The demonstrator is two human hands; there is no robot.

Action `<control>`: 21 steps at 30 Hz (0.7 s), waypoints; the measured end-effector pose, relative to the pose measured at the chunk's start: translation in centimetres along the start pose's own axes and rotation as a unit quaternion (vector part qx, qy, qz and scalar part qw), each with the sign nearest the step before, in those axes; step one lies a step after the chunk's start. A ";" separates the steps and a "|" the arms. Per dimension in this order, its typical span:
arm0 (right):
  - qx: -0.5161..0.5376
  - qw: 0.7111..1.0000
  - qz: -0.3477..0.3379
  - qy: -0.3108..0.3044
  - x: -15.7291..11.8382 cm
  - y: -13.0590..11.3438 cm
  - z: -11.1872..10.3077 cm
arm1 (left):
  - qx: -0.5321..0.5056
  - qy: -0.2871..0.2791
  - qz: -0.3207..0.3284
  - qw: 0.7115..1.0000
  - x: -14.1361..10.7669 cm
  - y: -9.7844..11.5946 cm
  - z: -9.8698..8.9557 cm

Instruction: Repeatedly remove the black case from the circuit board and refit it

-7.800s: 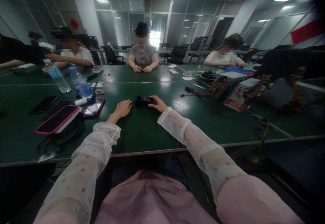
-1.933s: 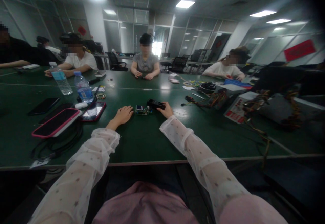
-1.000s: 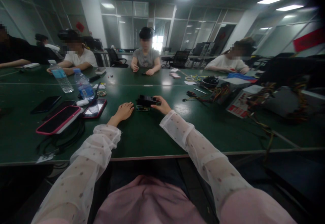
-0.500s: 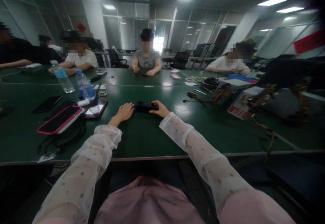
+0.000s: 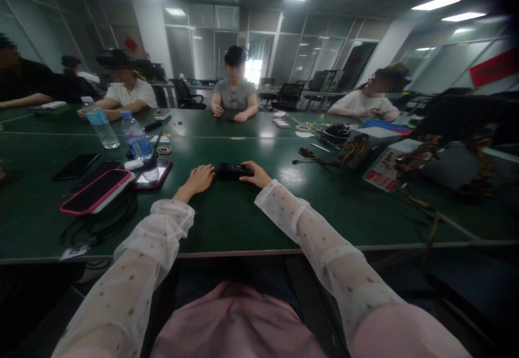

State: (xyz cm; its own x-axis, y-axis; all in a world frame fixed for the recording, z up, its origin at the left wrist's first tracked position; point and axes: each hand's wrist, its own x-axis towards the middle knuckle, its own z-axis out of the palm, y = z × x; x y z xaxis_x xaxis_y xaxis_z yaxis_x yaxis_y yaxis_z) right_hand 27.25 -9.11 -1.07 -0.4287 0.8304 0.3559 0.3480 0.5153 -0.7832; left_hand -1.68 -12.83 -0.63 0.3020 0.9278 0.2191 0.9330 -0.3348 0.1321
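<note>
A small black box-shaped device [image 5: 229, 171] lies on the green tabletop [image 5: 239, 217] straight ahead of me; its exact kind is not clear. My right hand [image 5: 256, 174] has its fingers and thumb closed round the device's right end. Just off the left end rests my left hand [image 5: 200, 178], palm down on the table with its fingers stretched out. Whether its fingertips touch the device I cannot tell.
To the left are a pink-edged phone [image 5: 97, 191], a tablet [image 5: 156, 174], a black phone [image 5: 76, 166] and two water bottles [image 5: 135, 136]. Power supply units with bundled cables [image 5: 348, 150] crowd the right. Across the table sits a person [image 5: 234, 93]; others sit either side.
</note>
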 end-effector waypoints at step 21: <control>0.001 1.000 0.000 -0.003 0.0 -0.7 0.0 | 0.000 0.000 -0.001 1.000 0.2 -0.2 0.2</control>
State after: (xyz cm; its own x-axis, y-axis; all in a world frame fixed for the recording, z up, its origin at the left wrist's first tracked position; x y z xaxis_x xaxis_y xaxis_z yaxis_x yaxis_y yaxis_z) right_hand 27.05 -9.47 -0.53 -0.4346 0.8287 0.3527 0.3464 0.5153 -0.7839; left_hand -1.81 -12.55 -0.81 0.3004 0.9282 0.2194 0.9335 -0.3333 0.1319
